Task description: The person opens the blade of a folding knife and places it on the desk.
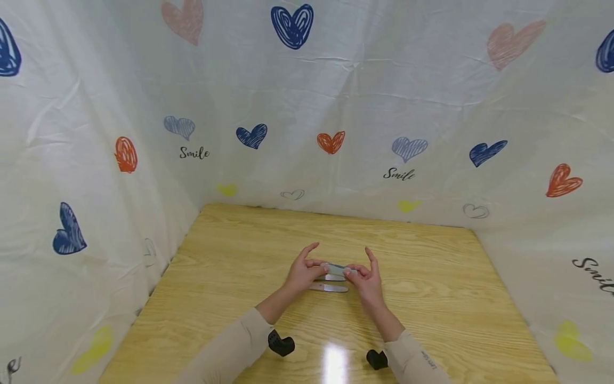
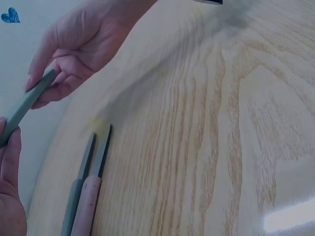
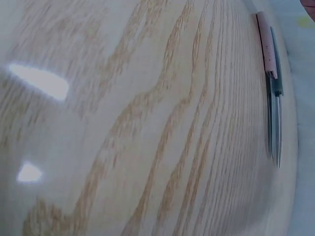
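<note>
Both hands are raised over the wooden table in the head view, at the two ends of a slim pale green bar-shaped thing [image 1: 337, 270]. My left hand [image 1: 300, 274] pinches its left end between thumb and fingers, index finger lifted away. At the other end the right hand [image 1: 368, 281] pinches it likewise, index finger pointing up. The exact kind of this bar I cannot tell. Beneath lie two knives side by side: a pink-handled knife [image 2: 87, 204] and a green-handled knife [image 2: 72, 206], blades pointing the same way. The right wrist view shows both knives, with the hands' hold out of frame.
The light wooden table [image 1: 230, 320] reaches back to a white cloth [image 1: 355, 96] printed with hearts, which hangs behind and at both sides. Black devices [image 1: 281, 344] sit by the wrists. Bright light reflections show on the table's front part.
</note>
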A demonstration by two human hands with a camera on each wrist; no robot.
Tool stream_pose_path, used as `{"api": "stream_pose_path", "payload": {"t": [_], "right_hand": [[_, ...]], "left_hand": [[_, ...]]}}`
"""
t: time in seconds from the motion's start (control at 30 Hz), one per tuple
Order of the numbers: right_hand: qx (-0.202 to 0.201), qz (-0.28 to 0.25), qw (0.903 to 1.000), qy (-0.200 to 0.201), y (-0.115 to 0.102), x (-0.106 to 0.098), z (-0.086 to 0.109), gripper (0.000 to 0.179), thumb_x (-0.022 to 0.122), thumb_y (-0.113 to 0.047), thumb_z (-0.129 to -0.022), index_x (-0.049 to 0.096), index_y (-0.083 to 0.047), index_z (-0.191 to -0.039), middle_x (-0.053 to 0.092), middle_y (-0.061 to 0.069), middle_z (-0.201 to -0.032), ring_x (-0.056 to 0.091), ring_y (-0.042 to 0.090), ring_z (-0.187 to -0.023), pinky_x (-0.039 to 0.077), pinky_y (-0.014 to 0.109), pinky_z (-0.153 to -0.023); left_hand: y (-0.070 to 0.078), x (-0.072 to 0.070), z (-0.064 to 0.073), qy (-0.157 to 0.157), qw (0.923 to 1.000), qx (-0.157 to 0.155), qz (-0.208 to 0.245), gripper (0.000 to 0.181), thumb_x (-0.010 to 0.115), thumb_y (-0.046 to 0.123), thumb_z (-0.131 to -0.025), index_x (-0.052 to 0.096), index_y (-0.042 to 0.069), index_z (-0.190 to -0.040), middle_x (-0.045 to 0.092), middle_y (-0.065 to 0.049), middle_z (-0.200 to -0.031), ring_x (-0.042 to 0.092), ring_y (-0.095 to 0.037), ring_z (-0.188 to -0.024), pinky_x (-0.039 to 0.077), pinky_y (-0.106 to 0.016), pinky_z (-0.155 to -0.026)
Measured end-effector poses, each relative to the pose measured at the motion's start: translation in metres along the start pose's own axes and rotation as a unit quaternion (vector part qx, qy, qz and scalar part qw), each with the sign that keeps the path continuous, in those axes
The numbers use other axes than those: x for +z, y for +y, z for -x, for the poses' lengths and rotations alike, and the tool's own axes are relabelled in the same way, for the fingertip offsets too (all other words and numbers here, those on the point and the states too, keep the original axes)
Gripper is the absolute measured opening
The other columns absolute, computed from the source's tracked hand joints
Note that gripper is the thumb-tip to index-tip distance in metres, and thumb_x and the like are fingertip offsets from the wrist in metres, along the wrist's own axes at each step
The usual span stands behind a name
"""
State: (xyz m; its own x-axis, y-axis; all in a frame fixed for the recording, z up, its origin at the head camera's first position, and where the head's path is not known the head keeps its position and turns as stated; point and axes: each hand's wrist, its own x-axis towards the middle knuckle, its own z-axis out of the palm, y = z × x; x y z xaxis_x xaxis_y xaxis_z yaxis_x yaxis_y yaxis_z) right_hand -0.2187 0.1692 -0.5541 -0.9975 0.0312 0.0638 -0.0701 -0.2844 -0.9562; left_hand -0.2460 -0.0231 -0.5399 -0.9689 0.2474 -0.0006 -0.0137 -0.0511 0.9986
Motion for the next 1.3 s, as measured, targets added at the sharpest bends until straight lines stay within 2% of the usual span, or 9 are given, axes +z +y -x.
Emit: {"api": "stream_pose_path", "payload": {"t": [0.17, 0.37, 0.43, 0.6, 0.7, 0.93, 1.0, 1.17, 1.3], "right_hand": [[-0.009, 0.011, 0.9982, -0.058, -0.004, 0.000, 0.000, 0.089, 0.064, 0.006, -0.088, 0.009, -0.015, -0.155, 0.071, -0.008, -0.088, 0.067, 0.005, -0.080, 0.055, 0.017, -0.076], [-0.013, 0.027, 0.9927, -0.117, -0.007, 0.000, 0.000, 0.084, 0.062, 0.007, -0.088, 0.012, -0.011, -0.154, 0.069, -0.008, -0.086, 0.066, 0.004, -0.079, 0.054, 0.016, -0.074], [-0.012, 0.036, 0.9873, -0.154, -0.008, 0.000, -0.001, 0.082, 0.061, 0.007, -0.089, 0.014, -0.012, -0.154, 0.067, -0.009, -0.084, 0.064, 0.003, -0.076, 0.053, 0.016, -0.072], [0.012, 0.055, 0.9619, -0.268, -0.009, 0.000, 0.000, 0.086, 0.057, 0.003, -0.094, 0.002, -0.015, -0.156, 0.066, -0.009, -0.083, 0.060, 0.002, -0.073, 0.049, 0.017, -0.068], [0.024, 0.051, 0.9486, -0.311, -0.009, 0.001, 0.000, 0.087, 0.052, 0.002, -0.097, -0.009, -0.019, -0.156, 0.066, -0.008, -0.088, 0.058, 0.001, -0.073, 0.046, 0.016, -0.065], [0.056, -0.004, 0.9369, -0.345, -0.008, 0.008, 0.003, 0.085, 0.041, -0.004, -0.103, -0.025, -0.025, -0.151, 0.063, -0.008, -0.095, 0.057, 0.001, -0.080, 0.049, 0.016, -0.071], [0.059, -0.021, 0.9357, -0.347, -0.007, 0.010, 0.005, 0.083, 0.039, -0.004, -0.104, -0.026, -0.026, -0.151, 0.063, -0.009, -0.095, 0.059, 0.002, -0.085, 0.051, 0.018, -0.077], [0.053, -0.035, 0.9378, -0.341, -0.008, 0.013, 0.008, 0.082, 0.036, 0.000, -0.103, -0.025, -0.026, -0.151, 0.062, -0.009, -0.094, 0.060, 0.002, -0.087, 0.053, 0.021, -0.081], [0.037, -0.034, 0.9428, -0.330, -0.011, 0.016, 0.011, 0.082, 0.037, 0.000, -0.103, -0.024, -0.025, -0.152, 0.061, -0.009, -0.093, 0.059, 0.001, -0.087, 0.052, 0.021, -0.083]], "left_hand": [[0.005, -0.004, 0.001, -0.039, 0.9991, 0.008, -0.013, 0.071, 0.070, 0.003, -0.086, 0.035, 0.015, -0.147, 0.070, -0.024, -0.108, 0.071, -0.011, -0.082, 0.059, -0.028, -0.077], [0.010, -0.006, 0.005, -0.041, 0.9989, -0.005, -0.021, 0.078, 0.072, 0.003, -0.085, 0.031, 0.015, -0.150, 0.071, -0.022, -0.101, 0.072, -0.015, -0.082, 0.059, -0.032, -0.078], [0.011, -0.008, 0.006, -0.066, 0.9975, -0.013, -0.022, 0.081, 0.072, 0.003, -0.085, 0.028, 0.017, -0.151, 0.071, -0.016, -0.095, 0.071, -0.014, -0.080, 0.059, -0.037, -0.079], [0.015, -0.018, 0.008, -0.177, 0.9841, -0.018, -0.005, 0.089, 0.068, -0.003, -0.086, 0.018, 0.022, -0.155, 0.069, -0.004, -0.091, 0.070, -0.012, -0.078, 0.057, -0.051, -0.083], [0.017, -0.022, 0.010, -0.208, 0.9780, -0.012, -0.002, 0.091, 0.066, -0.004, -0.087, 0.013, 0.023, -0.156, 0.069, -0.002, -0.090, 0.069, -0.011, -0.078, 0.055, -0.054, -0.085], [0.015, -0.026, 0.015, -0.228, 0.9730, 0.004, 0.033, 0.089, 0.064, -0.001, -0.090, 0.009, 0.022, -0.157, 0.070, 0.005, -0.090, 0.069, -0.009, -0.083, 0.047, -0.066, -0.089], [0.014, -0.026, 0.016, -0.228, 0.9726, 0.006, 0.048, 0.087, 0.063, 0.001, -0.091, 0.011, 0.023, -0.157, 0.071, 0.007, -0.089, 0.070, -0.009, -0.083, 0.051, -0.060, -0.087], [0.013, -0.027, 0.017, -0.228, 0.9712, 0.005, 0.068, 0.084, 0.061, 0.003, -0.093, 0.011, 0.024, -0.157, 0.071, 0.008, -0.086, 0.070, -0.008, -0.082, 0.059, -0.041, -0.080], [0.014, -0.028, 0.017, -0.224, 0.9725, 0.010, 0.064, 0.084, 0.062, 0.004, -0.093, 0.010, 0.021, -0.157, 0.072, 0.009, -0.086, 0.070, -0.007, -0.081, 0.058, -0.044, -0.081]]}}
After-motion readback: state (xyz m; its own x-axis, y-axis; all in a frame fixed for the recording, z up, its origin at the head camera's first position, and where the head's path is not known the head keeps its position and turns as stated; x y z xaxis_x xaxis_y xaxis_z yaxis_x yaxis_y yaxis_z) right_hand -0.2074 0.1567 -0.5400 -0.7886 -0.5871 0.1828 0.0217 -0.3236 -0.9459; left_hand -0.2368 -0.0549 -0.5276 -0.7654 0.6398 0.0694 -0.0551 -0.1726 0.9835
